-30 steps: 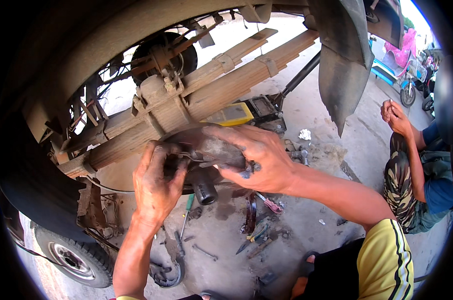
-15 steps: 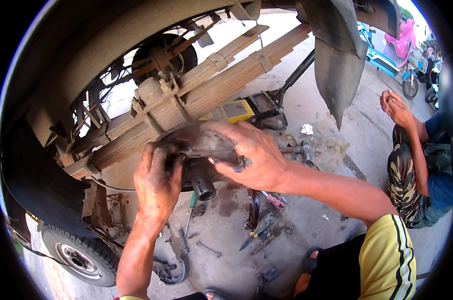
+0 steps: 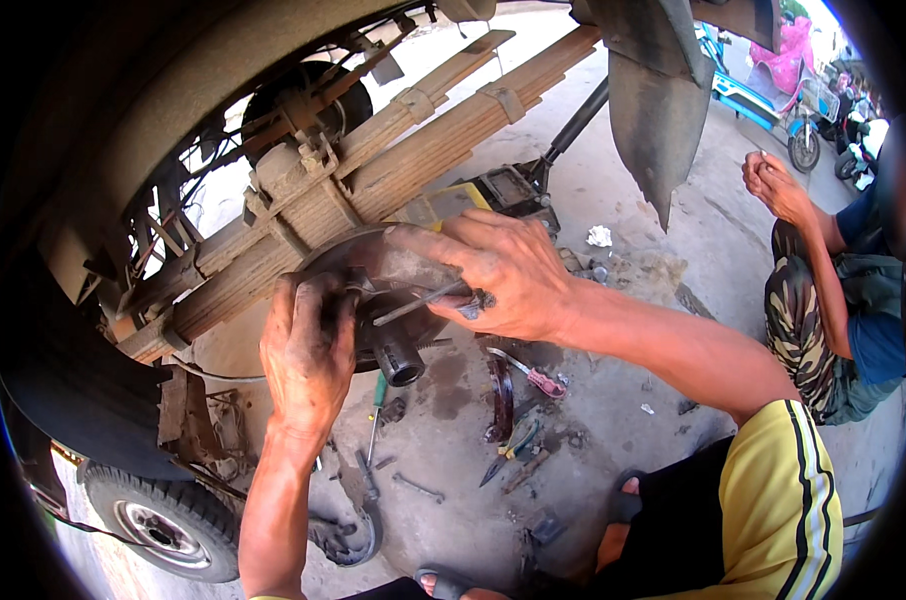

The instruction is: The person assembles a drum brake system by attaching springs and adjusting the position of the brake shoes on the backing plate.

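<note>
A dark, greasy axle end with a hollow tube (image 3: pixel 398 362) juts toward me in front of a round dark metal plate (image 3: pixel 393 258). My left hand (image 3: pixel 308 345) is closed at the left side of this assembly. Its blackened fingers pinch at a small dark part there, which they mostly hide. From the right, my right hand (image 3: pixel 513 275) reaches over the plate. Its thumb and curled fingers hold a thin metal rod (image 3: pixel 423 302), whose free end points left, just above the tube. Grease darkens the fingertips of both hands.
Rusty leaf springs (image 3: pixel 413 140) run behind the hub, with a yellow and black jack (image 3: pixel 513 195) beyond. Below lie a screwdriver (image 3: pixel 377 415), pliers (image 3: pixel 518 445), a red-handled tool (image 3: pixel 545 382) and a bolt (image 3: pixel 418 488). Another person (image 3: pixel 823 300) crouches at right; a wheel (image 3: pixel 163 525) stands lower left.
The thin rod now shows clearly between my right fingers and the hub. My right hand has shifted slightly, its index finger extending over the plate. My left hand stays at the same part.
</note>
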Tool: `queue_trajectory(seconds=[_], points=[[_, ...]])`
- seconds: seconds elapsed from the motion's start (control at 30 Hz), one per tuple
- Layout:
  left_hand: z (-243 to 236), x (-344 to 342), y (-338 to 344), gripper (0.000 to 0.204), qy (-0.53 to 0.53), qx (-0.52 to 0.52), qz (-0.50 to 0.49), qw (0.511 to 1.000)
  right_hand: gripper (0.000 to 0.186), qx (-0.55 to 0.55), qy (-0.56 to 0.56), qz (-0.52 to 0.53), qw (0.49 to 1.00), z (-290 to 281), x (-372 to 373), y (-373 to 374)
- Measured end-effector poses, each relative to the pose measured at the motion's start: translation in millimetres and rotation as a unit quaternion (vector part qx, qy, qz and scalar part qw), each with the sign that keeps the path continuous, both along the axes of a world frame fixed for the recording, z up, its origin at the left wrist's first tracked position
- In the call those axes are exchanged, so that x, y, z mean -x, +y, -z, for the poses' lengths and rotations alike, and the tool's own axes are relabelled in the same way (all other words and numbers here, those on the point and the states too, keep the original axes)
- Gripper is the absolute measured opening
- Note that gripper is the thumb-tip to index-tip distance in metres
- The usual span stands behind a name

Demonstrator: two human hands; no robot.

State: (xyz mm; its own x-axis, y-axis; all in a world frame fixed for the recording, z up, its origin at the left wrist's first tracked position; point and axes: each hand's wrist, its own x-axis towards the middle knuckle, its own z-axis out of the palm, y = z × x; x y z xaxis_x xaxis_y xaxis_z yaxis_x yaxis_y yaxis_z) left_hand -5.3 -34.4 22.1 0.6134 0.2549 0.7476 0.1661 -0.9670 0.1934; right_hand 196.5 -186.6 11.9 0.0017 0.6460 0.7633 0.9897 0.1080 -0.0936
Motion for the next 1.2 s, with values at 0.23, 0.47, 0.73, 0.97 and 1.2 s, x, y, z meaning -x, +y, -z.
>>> queue_trajectory(seconds=[0.23, 0.47, 0.73, 0.97, 1.2], points=[[5, -2, 2, 0.023, -0.008, 0.0, 0.008, 1.0, 0.087, -0.019, -0.012, -0.019, 1.0, 5, -8, 2], [6, -3, 6, 0.025, -0.022, -0.035, 0.028, 0.999, 0.089, -0.015, 0.011, -0.031, 0.999, 10, 5, -2], [3, 1, 1, 0.02, -0.027, 0.045, 0.002, 0.999, 0.091, -0.04, 0.006, -0.047, 0.998, 7, 16, 4], [-1, 0, -6, 0.023, 0.0, 0.048, -0.012, 0.999, 0.084, 0.027, 0.139, -0.051, 0.989, 16, 7, 2], [5, -6, -13, 0.031, -0.003, 0.019, -0.019, 1.0, 0.071, -0.011, 0.193, -0.074, 0.978, 40, -13, 2]])
